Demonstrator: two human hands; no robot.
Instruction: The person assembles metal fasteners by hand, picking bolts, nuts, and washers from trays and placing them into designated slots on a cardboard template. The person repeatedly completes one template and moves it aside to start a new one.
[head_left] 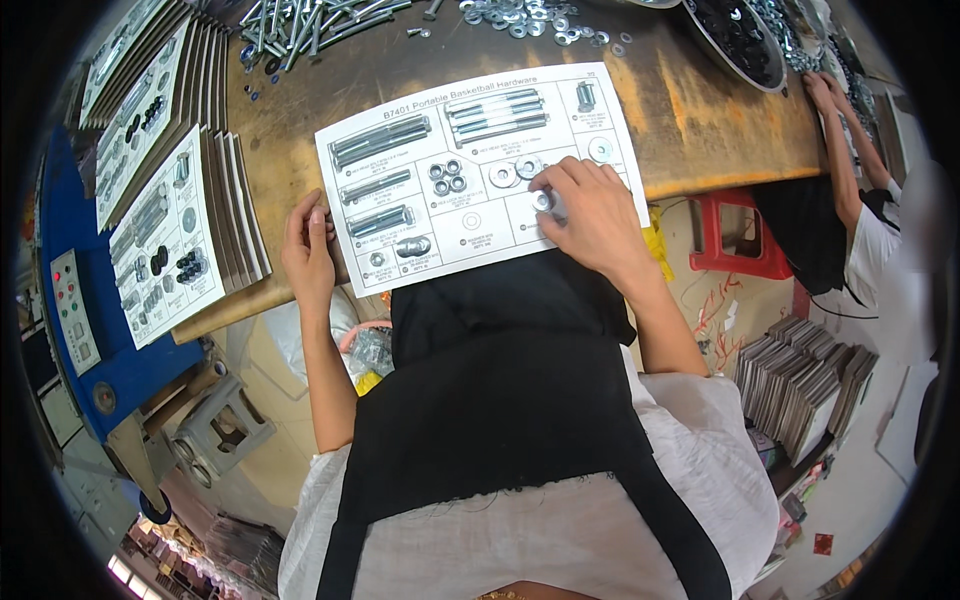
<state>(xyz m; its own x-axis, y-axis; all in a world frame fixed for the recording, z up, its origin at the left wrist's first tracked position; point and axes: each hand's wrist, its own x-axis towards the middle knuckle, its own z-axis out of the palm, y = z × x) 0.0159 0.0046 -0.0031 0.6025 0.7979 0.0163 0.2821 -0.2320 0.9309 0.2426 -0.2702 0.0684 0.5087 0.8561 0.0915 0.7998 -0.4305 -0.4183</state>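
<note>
A white printed card (470, 272) with pictures of bolts, nuts and washers lies at the table's near edge, its lower side overhanging my black apron. My right hand (590, 215) rests over the card's right half, fingers bent down, with a shiny washer (543, 201) at the fingertips. Round washers show beside these fingers; whether they are loose or only pictured I cannot tell. Beside the card's left edge is my left hand (309, 248), loosely curved, thumb a little apart from the fingers and nothing visible in it.
Stacks of similar cards (165, 245) stand at the left. Along the far side lie long bolts (310, 25), loose washers (520, 15) and a metal bowl (735, 45) of black parts. Another person's hands (825, 92) work at the right, near a red stool (735, 240).
</note>
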